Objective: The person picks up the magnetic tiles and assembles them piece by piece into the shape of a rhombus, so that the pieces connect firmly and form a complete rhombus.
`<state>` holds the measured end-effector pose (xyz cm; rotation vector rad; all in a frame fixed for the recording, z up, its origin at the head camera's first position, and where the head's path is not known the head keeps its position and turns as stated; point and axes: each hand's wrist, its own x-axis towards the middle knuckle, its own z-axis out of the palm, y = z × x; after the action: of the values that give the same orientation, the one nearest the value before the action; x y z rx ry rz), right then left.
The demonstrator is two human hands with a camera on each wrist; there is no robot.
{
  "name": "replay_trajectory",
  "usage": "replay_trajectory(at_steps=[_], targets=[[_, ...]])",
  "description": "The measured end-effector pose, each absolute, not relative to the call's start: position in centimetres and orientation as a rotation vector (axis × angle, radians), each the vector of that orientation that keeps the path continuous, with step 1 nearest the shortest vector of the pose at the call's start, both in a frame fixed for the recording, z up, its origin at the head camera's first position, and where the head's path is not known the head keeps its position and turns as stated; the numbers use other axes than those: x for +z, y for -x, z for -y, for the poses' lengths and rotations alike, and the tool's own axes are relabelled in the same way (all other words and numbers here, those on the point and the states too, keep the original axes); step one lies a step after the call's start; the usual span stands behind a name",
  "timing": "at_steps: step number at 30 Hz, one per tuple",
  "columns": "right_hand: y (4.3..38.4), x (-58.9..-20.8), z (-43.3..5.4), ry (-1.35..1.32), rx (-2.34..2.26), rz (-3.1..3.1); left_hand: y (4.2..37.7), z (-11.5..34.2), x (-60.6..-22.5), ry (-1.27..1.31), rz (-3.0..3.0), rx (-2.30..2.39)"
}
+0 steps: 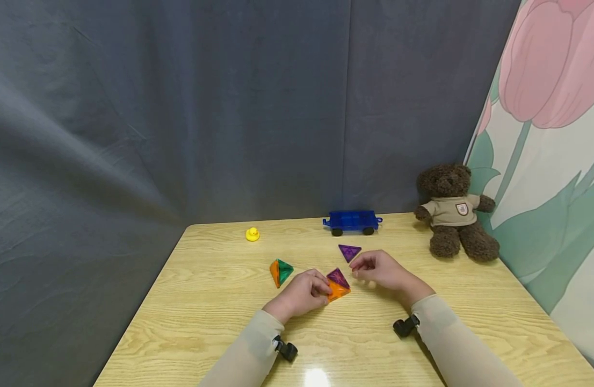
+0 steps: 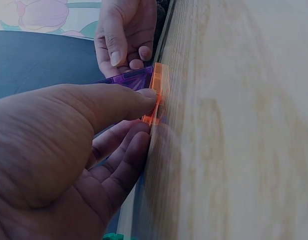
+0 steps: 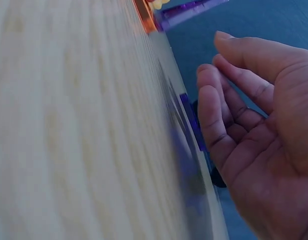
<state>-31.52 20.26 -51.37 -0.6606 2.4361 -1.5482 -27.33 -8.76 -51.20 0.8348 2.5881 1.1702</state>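
Observation:
My left hand pinches an orange magnetic tile low over the tabletop, its thumb lying along the near side. A purple triangular tile joins the orange one and stands up from it at a slant, as the left wrist view also shows. My right hand hovers just right of these two tiles with its fingers loosely bent and nothing between them. Beyond its fingertips, a second purple triangular tile lies flat on the table. Left of my left hand, an orange and green tile piece sits with its faces tilted together.
A blue wheeled wagon base stands near the table's back edge. A small yellow duck sits at the back left. At the back right leans a brown teddy bear in a beige shirt. A dark curtain hangs behind the wooden table.

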Motion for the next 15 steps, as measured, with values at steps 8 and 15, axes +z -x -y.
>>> replay_trajectory(at_steps=[8, 15], targets=[[32.6, -51.0, -21.3, 0.57, -1.565, -2.514, 27.3, 8.8, -51.2, -0.831, -2.585, 1.17], [33.4, -50.2, -22.1, 0.524, -1.555, -2.603, 27.3, 8.8, -51.2, -0.838, -2.587, 1.169]])
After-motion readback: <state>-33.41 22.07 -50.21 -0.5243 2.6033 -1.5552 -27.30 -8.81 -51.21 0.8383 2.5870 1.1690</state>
